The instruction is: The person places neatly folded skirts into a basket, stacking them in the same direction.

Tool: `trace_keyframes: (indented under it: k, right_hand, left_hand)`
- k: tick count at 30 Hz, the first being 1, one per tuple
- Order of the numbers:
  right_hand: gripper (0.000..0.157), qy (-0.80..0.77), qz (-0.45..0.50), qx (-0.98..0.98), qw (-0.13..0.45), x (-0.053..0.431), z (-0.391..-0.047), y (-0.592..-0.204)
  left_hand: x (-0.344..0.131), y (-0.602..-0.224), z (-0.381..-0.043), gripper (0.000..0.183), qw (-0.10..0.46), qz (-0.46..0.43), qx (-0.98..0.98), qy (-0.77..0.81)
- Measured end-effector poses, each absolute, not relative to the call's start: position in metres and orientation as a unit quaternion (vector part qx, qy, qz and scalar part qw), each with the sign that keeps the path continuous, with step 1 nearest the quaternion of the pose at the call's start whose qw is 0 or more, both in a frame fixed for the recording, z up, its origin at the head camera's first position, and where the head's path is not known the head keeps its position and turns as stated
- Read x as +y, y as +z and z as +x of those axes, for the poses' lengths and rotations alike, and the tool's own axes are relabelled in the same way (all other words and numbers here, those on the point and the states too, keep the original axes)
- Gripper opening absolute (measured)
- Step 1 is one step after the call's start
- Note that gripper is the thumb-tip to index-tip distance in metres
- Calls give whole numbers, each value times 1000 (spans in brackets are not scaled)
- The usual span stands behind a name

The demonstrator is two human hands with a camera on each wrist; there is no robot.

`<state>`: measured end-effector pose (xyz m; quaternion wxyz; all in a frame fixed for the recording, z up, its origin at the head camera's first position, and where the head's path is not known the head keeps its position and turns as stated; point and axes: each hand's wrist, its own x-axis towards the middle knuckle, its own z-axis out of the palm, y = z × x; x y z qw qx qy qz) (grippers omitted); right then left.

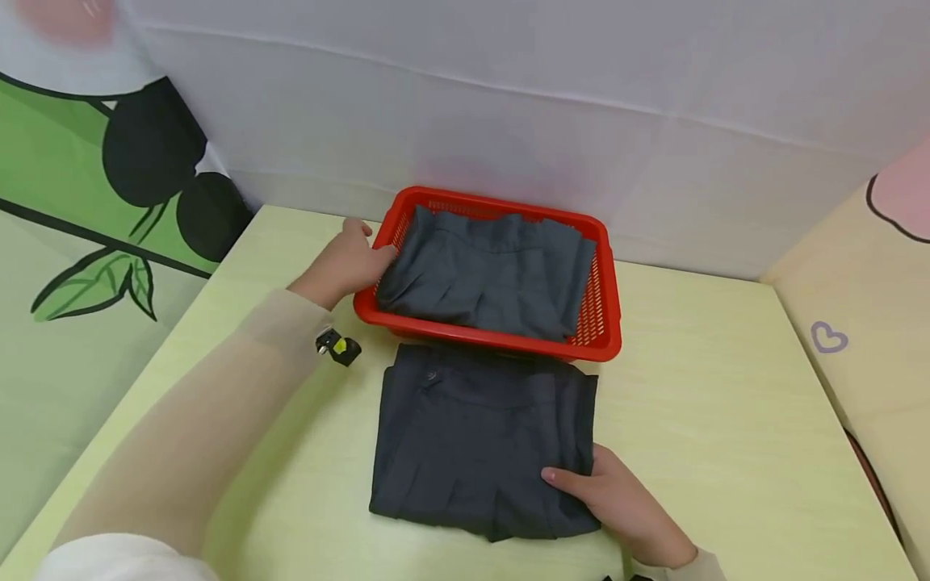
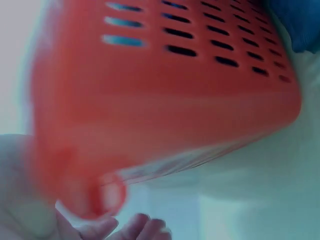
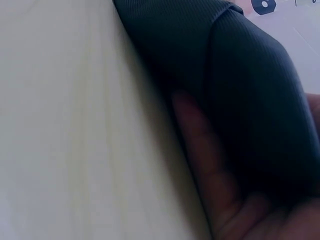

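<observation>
A red plastic basket [image 1: 501, 337] with slotted walls stands at the back of the table, holding a folded grey-blue pleated garment [image 1: 494, 270]. My left hand [image 1: 352, 262] grips the basket's left rim, thumb over the edge and fingers outside. The left wrist view shows the basket's outer wall [image 2: 150, 100] close up, with the fingers [image 2: 142, 227] past its corner. In front of the basket lies a folded dark navy pleated garment [image 1: 479, 452] with a small button near its top. My right hand [image 1: 628, 500] holds its lower right edge, thumb on top and fingers underneath [image 3: 205, 155].
The pale wood-look table [image 1: 726, 403] extends to both sides of the basket. A white cloth wall [image 1: 508, 121] rises right behind it. Printed panels stand at left [image 1: 87, 186] and right [image 1: 872, 323]. A dark cable [image 1: 872, 468] runs along the table's right edge.
</observation>
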<state>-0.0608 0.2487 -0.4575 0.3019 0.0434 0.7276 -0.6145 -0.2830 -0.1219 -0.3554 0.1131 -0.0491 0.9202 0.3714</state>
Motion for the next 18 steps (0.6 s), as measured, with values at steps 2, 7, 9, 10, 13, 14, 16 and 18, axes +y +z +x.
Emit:
trace_keyframes:
  k: [2, 7, 9, 10, 13, 14, 16, 18]
  right_hand:
    - [65, -613, 42, 730, 301, 249, -59, -457]
    - [65, -612, 41, 730, 301, 252, -61, -456]
    - [65, -613, 40, 729, 303, 253, -61, -456]
    - [65, -614, 40, 728, 302, 254, -61, -456]
    - [65, -619, 40, 724, 303, 256, -60, -457]
    - [65, -620, 39, 724, 301, 257, -60, -457]
    - [65, -624, 38, 721, 300, 258, -59, -456]
    - [65, -622, 39, 723, 298, 260, -58, -456]
  left_hand:
    - [-129, -350, -270, 69, 100, -50, 924, 366]
    - [-147, -354, -231, 70, 69, -41, 923, 376]
    - [-153, -363, -215, 68, 63, -37, 923, 378]
    - [-155, -369, -207, 67, 60, -34, 922, 381]
    - [-159, -383, -188, 64, 57, -27, 918, 390]
    - [-159, -387, -182, 63, 58, -25, 917, 394]
    - [-158, -394, -172, 61, 66, -23, 911, 406]
    - [-156, -400, -163, 60, 80, -22, 903, 421]
